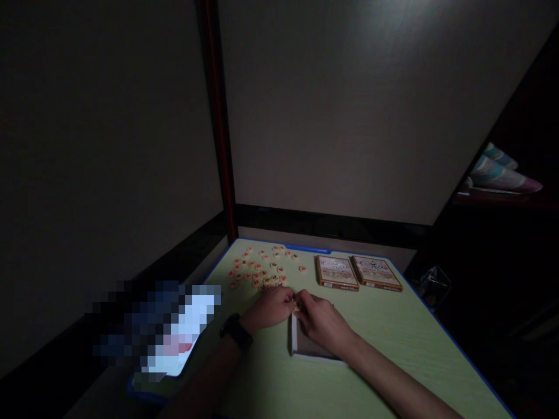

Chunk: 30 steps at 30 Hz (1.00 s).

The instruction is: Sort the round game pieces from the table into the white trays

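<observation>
Round xiangqi pieces (257,273) with red or black characters lie scattered face up on the far left of the green table. My left hand (271,307), with a dark watch at the wrist, is curled closed just in front of them; what its fingers hold is hidden. Fingertips of my right hand (325,323) pinch a small pale xiangqi piece (297,306) at the far left corner of a shallow open box (294,343). The two hands nearly meet there. My right hand and forearm cover much of the box's inside.
Two flat boxes with printed lids (338,272) lie side by side at the back right. A lit, blurred-out screen (187,326) is at the table's left edge. Walls stand behind and to the left; the green table (393,349) has a blue rim.
</observation>
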Available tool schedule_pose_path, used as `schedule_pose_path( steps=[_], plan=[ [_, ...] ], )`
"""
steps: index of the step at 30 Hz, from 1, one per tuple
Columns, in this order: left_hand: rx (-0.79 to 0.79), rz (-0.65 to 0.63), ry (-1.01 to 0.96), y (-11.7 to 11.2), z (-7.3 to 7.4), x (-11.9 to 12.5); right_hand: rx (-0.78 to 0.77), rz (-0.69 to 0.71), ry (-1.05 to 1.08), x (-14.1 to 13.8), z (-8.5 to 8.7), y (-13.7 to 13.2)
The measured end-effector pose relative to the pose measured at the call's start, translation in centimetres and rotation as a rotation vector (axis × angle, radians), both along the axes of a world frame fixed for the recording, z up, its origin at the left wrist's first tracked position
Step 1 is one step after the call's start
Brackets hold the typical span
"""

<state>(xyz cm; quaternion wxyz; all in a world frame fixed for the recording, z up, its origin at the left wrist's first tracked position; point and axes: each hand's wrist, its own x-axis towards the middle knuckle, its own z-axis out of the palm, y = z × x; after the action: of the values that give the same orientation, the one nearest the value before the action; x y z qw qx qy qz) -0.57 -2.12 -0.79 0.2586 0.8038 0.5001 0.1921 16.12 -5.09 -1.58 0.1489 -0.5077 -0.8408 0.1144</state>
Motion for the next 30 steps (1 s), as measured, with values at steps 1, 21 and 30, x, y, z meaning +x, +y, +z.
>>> schedule_pose_path(
  steps=[1,21,30],
  plan=[
    [0.003,-0.001,-0.003,0.0,0.0,0.0,0.000,0.003,0.005,0.0,0.0,0.0],
    [0.133,0.126,0.053,0.2,-0.1,-0.2,0.119,-0.169,0.141,4.9,2.0,1.3],
    [0.225,0.152,0.203,-0.1,-0.5,-0.3,0.139,-0.166,0.105,4.9,1.2,1.6]
  ],
)
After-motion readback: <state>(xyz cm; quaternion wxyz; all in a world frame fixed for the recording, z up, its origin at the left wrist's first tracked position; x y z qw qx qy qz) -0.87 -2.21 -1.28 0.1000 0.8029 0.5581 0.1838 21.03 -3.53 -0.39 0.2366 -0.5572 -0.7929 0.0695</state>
